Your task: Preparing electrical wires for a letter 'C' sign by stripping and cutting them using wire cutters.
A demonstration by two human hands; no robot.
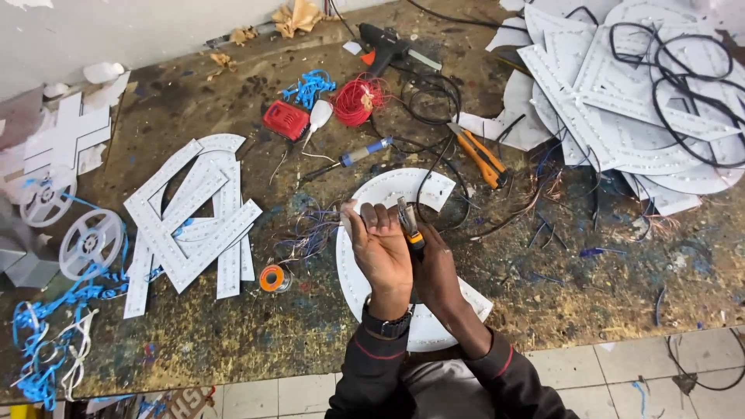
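Being pinched between the thumb and fingertips of the left hand (380, 244) is a thin wire (330, 213), which is being held out to the left above the workbench (233, 326). The left hand is closed around that wire, the fingers curled tight near its end. A small cutting or stripping tool (409, 225) with a yellow-and-black handle is being gripped in the right hand (436, 271), which is closed around the handle just behind the left; whether the tool's tip is touching the wire cannot be told.

The wire is judged to be very light, soft and limp, so it is being kept taut only by the pinch. It is probably slippery in its thin sleeve and easily nicked or snapped, so a hold close to the working end, as here, is judged best. The loose strands (306, 233) trailing down towards the bench are being left slack.

Directly beneath the hands a white curved panel (392, 190) studded with small dots is lying flat on the bench. More white letter-shaped panels (194, 217) are lying well to the left, and a heap of them (621, 85) at the upper right under black cables. An orange-handled pair of pliers (481, 155), a red wire coil (358, 101) and a small solder spool (273, 278) are lying near.
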